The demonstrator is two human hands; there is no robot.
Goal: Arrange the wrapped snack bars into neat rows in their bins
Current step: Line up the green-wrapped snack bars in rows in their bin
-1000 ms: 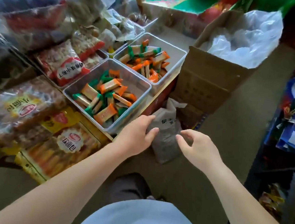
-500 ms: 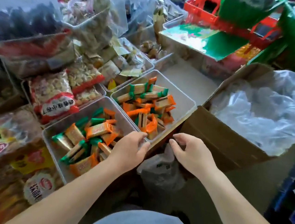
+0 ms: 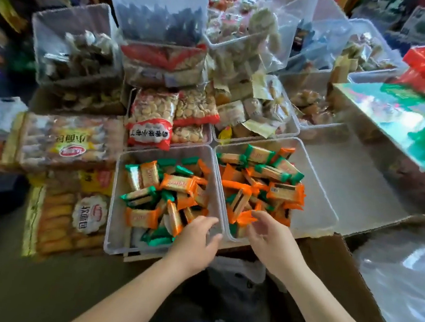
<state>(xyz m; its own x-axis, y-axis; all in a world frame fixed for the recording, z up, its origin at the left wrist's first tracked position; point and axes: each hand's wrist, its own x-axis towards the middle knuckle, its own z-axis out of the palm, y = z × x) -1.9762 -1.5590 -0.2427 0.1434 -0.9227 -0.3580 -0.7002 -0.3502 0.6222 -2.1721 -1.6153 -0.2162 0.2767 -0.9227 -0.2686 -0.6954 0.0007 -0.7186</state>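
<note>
Two clear bins of jumbled snack bars (image 3: 176, 183), too many to count: the left bin (image 3: 115, 203) and, beside it, the right bin (image 3: 326, 209). The left hand (image 3: 194, 239) hovers relaxed and empty over the left bin's near corner. The right hand (image 3: 271, 235) is half-curled just beyond that corner; I cannot tell whether it holds anything.

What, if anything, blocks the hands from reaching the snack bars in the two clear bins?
Nothing visible. Both bins are open-topped: the left hand hangs over the left bin, the right hand over the right bin, each beside the loose snack bars.

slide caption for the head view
Left hand and right hand poised over two clear bins of jumbled wrapped snack bars
</note>
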